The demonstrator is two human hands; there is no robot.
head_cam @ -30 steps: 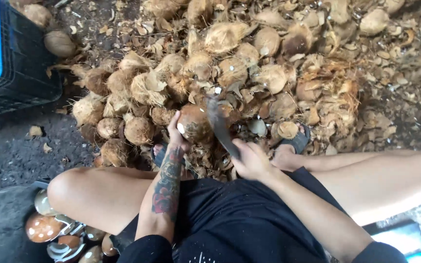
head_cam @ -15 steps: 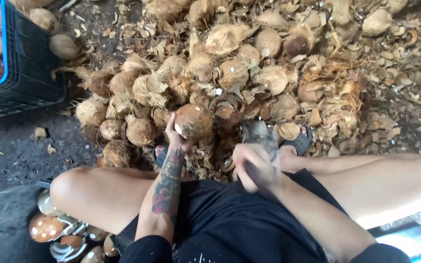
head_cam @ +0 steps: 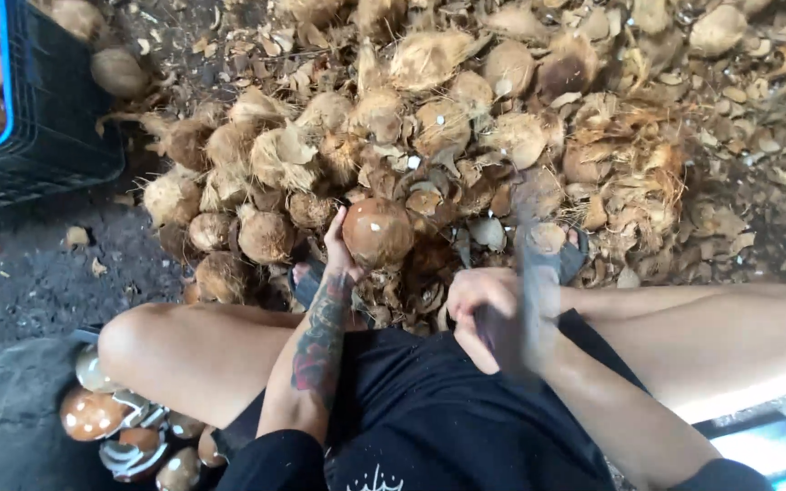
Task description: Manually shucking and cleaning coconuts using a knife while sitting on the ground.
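Hands of a seated person working on a coconut above a heap of husks.

Left hand, on a tattooed forearm, cups the round brown coconut from its left side, fingers wrapped against it, just above the knees. Right hand is closed tight around the handle of a blade, which is motion-blurred and points up beside the coconut, not touching it. Dark plastic crate holding peeled coconuts stands at upper left.

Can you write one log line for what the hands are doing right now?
left hand: holds coconut | right hand: grips blurred blade | husk pile ahead
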